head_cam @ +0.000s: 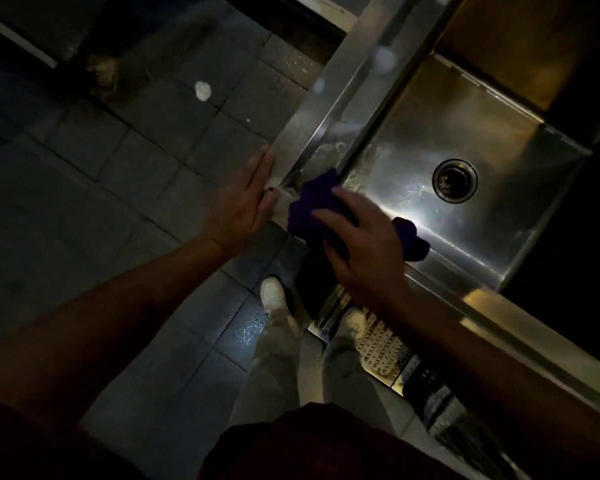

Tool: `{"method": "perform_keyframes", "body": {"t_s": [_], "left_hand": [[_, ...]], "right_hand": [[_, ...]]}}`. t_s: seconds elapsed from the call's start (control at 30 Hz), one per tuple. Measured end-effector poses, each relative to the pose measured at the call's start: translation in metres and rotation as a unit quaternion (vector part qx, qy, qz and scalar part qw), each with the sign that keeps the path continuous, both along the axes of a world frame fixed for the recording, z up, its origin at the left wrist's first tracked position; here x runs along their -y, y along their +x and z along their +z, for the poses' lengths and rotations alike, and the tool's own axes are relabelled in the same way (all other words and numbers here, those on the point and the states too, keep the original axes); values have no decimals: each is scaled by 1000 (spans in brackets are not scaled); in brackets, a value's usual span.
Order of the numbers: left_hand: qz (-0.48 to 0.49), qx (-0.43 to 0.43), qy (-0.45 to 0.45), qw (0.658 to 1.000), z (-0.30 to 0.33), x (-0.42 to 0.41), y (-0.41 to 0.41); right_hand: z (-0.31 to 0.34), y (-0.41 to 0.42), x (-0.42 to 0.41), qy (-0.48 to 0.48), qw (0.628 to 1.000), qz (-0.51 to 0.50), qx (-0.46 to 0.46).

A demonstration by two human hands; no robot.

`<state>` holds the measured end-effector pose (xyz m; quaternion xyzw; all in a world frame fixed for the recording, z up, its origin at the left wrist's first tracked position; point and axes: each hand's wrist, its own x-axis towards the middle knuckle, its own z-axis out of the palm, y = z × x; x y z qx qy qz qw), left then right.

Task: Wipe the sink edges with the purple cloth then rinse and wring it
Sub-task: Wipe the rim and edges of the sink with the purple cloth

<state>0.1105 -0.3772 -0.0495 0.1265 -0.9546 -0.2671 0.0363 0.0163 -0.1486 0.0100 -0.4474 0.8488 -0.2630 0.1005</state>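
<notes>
A stainless steel sink [329, 109] fills the right half of the view, its drain [454, 180] in the middle of the basin. The purple cloth [312, 199] lies bunched on the sink's near left corner, part of it sticking out past my wrist [411, 239]. My right hand [364, 251] presses down on the cloth, fingers spread over it. My left hand [241, 202] rests flat against the outer side of the sink's left rim, fingers straight and holding nothing.
Dark grey floor tiles [136, 174] lie to the left and below, with a white blob [202, 90] on them. My feet in white shoes [274, 296] stand by a perforated floor drain grate [378, 344]. The scene is dim.
</notes>
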Motion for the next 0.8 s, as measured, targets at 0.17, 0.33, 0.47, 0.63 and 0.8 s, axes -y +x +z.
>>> {"method": "perform_keyframes", "body": {"t_s": [0.17,0.33,0.47,0.63,0.8], "left_hand": [[-29,-4,19,999,-5,9,1],[-29,-8,5,1000,2,8,0],[-24,-17,-20,999,6,4,-1],[-23,-17,11,1000,1,5,0],[-27,-4,13,1000,-1,7,1]], "right_hand": [[-12,8,15,50,998,34,-37],[-5,12,-29,56,996,51,-49],[1,9,-92,73,997,7,-28],[-1,8,-58,80,996,19,-38],[-11,1,18,82,991,71,-83]]}}
